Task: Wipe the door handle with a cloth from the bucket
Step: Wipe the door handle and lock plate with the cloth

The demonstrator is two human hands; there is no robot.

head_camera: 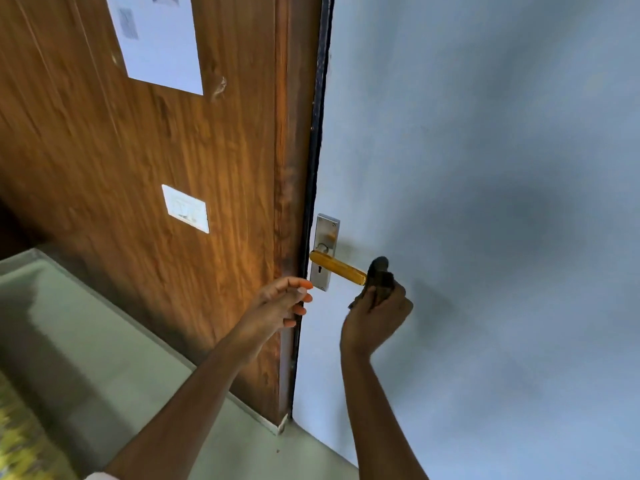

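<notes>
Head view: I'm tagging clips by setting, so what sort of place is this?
Probably an indoor doorway in a home or office: a pale blue door with a yellow lever handle on a metal plate, a wood-grain panel with taped paper notices, and tiled floor.

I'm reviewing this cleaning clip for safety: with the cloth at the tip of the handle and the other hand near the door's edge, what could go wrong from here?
1. The left hand sits at the door edge; if the door swings, its fingers may get pinched.
2. The right hand holds the dark cloth only at the tip of the yellow handle, so the stretch near the metal plate may go unwiped.
3. Pressing down might turn the lever.
</notes>
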